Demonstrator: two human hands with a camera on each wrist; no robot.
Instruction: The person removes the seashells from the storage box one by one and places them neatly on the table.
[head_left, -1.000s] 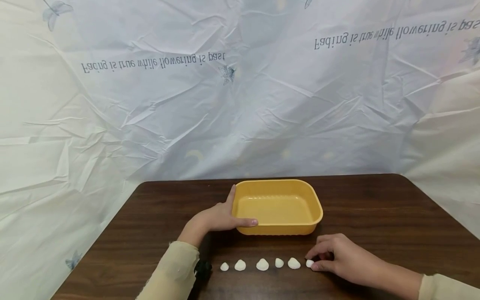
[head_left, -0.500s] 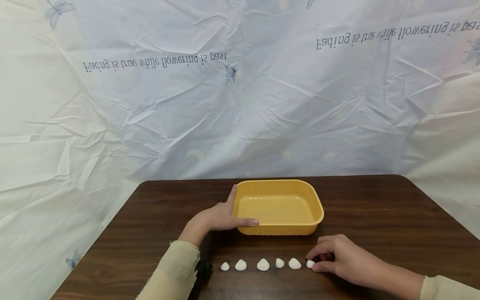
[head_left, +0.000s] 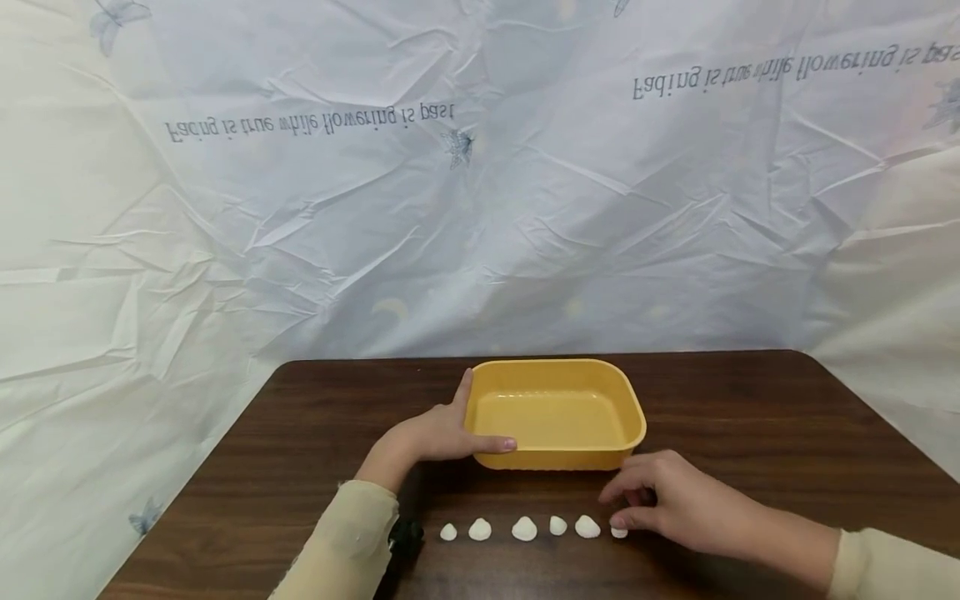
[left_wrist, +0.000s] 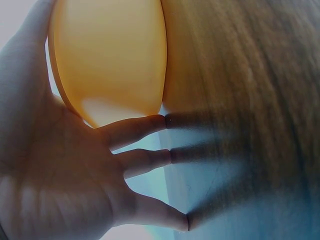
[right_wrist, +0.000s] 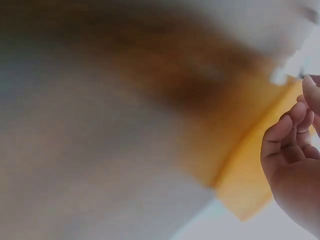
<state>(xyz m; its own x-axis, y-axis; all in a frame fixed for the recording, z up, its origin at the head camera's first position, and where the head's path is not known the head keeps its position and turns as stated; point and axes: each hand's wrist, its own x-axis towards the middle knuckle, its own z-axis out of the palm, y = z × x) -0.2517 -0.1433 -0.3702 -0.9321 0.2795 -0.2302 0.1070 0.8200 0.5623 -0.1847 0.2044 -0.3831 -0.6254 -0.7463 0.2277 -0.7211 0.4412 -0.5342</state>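
Note:
A yellow plastic basin (head_left: 558, 458) stands at the middle of the table in the head view, with nothing visible inside. My left hand (head_left: 431, 433) rests against its left end, thumb along the front side. In the left wrist view this hand's straight fingers (left_wrist: 142, 160) spread beside the basin (left_wrist: 110, 55), tips at the tabletop. Several small white seashells lie in a row before the basin, among them a larger shell (head_left: 524, 529). Over the rightmost shell (head_left: 618, 532) hovers my right hand (head_left: 678, 504), fingers loosely bent, the thumb partly hiding it. No shell shows between its fingers in the right wrist view.
The dark wooden table (head_left: 750, 417) extends on both sides of the basin. Behind it hangs a creased white cloth (head_left: 525, 208) with printed lettering. A black object (head_left: 405, 537) sits at the left wrist, near the leftmost shell (head_left: 448, 532).
My right hand has let go of the rightmost shell and risen slightly, away and to the left. The shell stays at the end of the row. My left hand and the basin have not moved.

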